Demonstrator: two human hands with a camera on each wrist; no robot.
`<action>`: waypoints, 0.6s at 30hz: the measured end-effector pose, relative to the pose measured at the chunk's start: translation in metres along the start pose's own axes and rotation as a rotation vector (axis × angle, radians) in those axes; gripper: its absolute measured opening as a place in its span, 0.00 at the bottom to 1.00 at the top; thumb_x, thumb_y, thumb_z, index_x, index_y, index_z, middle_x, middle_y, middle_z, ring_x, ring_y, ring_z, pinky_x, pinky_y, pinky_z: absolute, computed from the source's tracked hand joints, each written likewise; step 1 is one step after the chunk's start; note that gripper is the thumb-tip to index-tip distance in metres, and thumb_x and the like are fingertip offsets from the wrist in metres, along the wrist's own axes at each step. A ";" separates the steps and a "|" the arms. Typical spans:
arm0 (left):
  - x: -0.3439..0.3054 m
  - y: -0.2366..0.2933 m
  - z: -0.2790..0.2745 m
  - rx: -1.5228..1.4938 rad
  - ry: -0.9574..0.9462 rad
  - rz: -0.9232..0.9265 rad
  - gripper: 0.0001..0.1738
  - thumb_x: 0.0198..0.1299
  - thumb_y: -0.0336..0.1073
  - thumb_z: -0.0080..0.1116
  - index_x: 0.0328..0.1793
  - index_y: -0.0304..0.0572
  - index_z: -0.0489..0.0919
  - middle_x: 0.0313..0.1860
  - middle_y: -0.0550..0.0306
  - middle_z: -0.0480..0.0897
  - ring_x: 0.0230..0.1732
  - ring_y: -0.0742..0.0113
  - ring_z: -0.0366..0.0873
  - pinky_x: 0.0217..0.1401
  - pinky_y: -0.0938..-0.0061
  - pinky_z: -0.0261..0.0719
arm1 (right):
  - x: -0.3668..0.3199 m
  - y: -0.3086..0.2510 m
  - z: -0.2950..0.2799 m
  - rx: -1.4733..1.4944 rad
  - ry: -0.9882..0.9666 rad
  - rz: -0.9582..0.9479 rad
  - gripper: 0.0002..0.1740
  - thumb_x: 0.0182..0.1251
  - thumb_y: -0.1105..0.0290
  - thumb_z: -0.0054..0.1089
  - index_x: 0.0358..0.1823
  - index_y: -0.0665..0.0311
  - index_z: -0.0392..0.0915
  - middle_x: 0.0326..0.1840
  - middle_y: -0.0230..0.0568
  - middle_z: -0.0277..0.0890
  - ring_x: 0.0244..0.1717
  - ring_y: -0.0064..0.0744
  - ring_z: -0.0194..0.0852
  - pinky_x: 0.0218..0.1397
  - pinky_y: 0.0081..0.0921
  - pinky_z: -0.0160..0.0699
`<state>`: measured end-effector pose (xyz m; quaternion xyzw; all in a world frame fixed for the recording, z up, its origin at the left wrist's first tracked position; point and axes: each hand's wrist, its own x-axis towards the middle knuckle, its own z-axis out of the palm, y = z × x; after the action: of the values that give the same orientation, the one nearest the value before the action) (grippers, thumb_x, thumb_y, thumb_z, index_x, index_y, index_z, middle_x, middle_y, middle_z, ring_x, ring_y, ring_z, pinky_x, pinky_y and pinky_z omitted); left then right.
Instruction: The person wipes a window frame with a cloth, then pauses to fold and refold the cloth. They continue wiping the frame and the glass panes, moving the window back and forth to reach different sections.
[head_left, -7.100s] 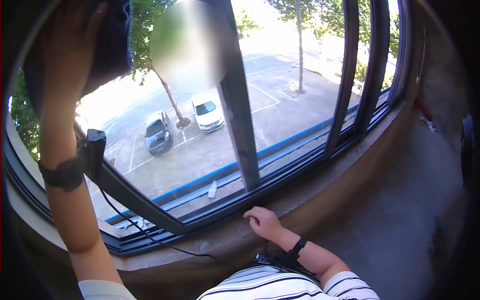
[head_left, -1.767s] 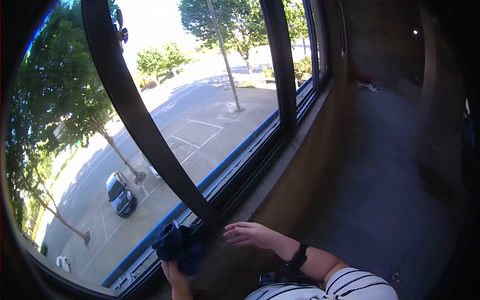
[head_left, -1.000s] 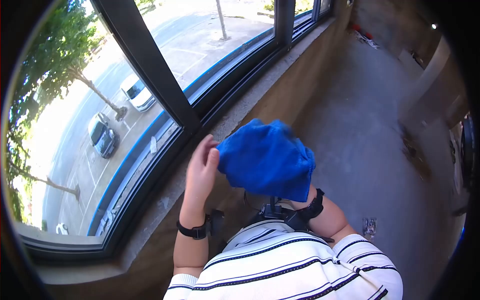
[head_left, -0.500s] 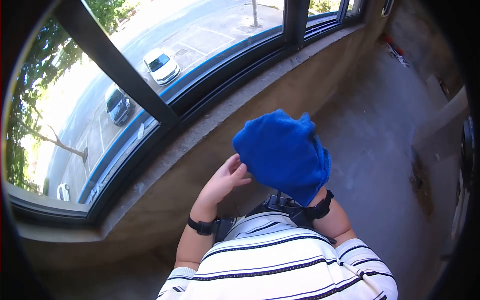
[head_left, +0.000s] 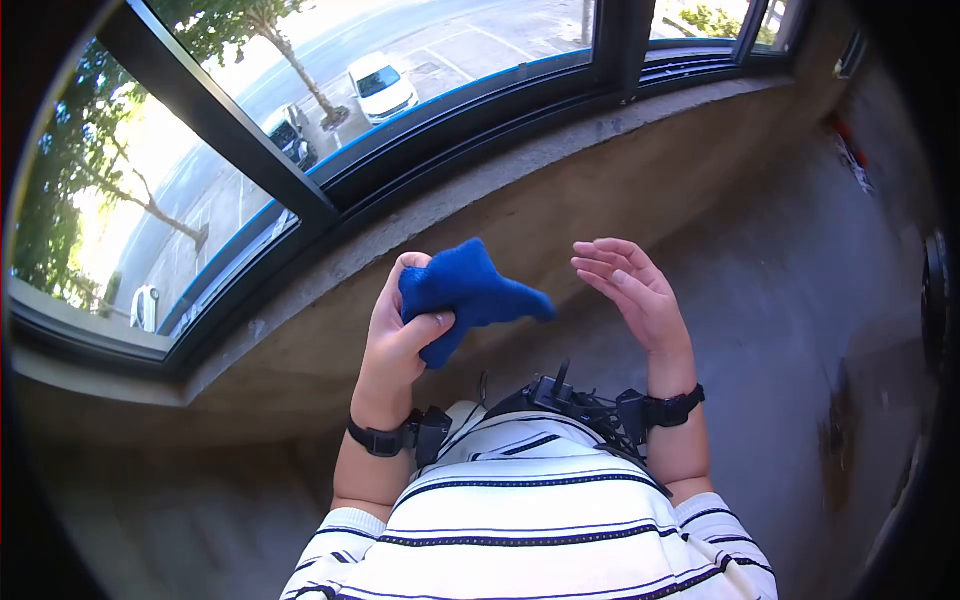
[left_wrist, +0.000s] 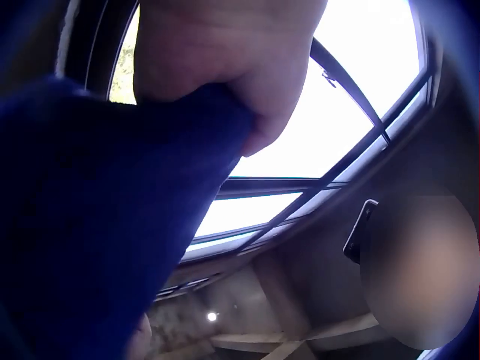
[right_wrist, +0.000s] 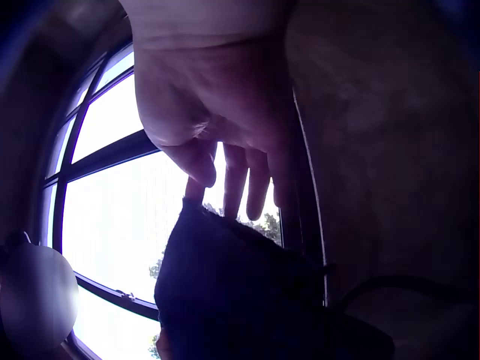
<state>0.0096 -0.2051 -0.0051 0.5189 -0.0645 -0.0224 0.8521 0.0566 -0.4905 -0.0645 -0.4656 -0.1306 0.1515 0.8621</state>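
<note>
A blue cloth (head_left: 465, 290) is gripped in my left hand (head_left: 395, 325), the thumb lying over its near side and a loose corner sticking out to the right. In the left wrist view the cloth (left_wrist: 90, 217) hangs in dark folds under the hand (left_wrist: 225, 52). My right hand (head_left: 635, 295) is raised to the right of the cloth, fingers loosely bent and holding nothing. The right wrist view shows that hand (right_wrist: 217, 105) with its fingers spread, the dark cloth (right_wrist: 247, 292) overlapping below the fingertips.
A dark-framed window (head_left: 220, 125) runs along the left and far side, above a rough concrete sill (head_left: 450, 205). Parked cars, including a white car (head_left: 382, 88), stand outside. Grey floor (head_left: 770, 330) stretches to the right. Cables and a black device (head_left: 555, 390) sit at my waist.
Earlier my left hand was up at the window with the cloth, then lowered. The cloth was spread over my right hand; now my left hand grips it, bunched, and the right hand is free.
</note>
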 end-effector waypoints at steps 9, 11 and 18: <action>-0.005 0.023 -0.016 0.355 -0.166 -0.012 0.21 0.53 0.18 0.63 0.53 0.40 0.75 0.49 0.60 0.77 0.49 0.74 0.74 0.55 0.79 0.71 | 0.063 -0.006 0.066 -0.580 -0.528 -0.251 0.50 0.55 0.54 0.74 0.74 0.66 0.57 0.73 0.49 0.60 0.73 0.40 0.59 0.75 0.35 0.56; -0.004 0.020 -0.027 0.414 -0.224 0.019 0.17 0.56 0.20 0.65 0.51 0.40 0.77 0.47 0.59 0.79 0.49 0.73 0.75 0.53 0.79 0.72 | 0.074 -0.002 0.072 -0.524 -0.717 0.041 0.48 0.53 0.55 0.75 0.71 0.67 0.60 0.67 0.44 0.66 0.67 0.37 0.65 0.73 0.33 0.60; 0.001 0.034 -0.061 0.595 -0.251 0.188 0.15 0.49 0.17 0.66 0.40 0.42 0.80 0.41 0.53 0.83 0.39 0.68 0.78 0.42 0.76 0.76 | 0.096 0.018 0.047 -0.798 -0.665 0.049 0.20 0.54 0.62 0.74 0.42 0.67 0.77 0.39 0.41 0.72 0.44 0.34 0.71 0.51 0.28 0.71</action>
<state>0.0181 -0.1356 -0.0024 0.7297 -0.2204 0.0125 0.6471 0.1253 -0.4086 -0.0468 -0.6877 -0.4340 0.2495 0.5258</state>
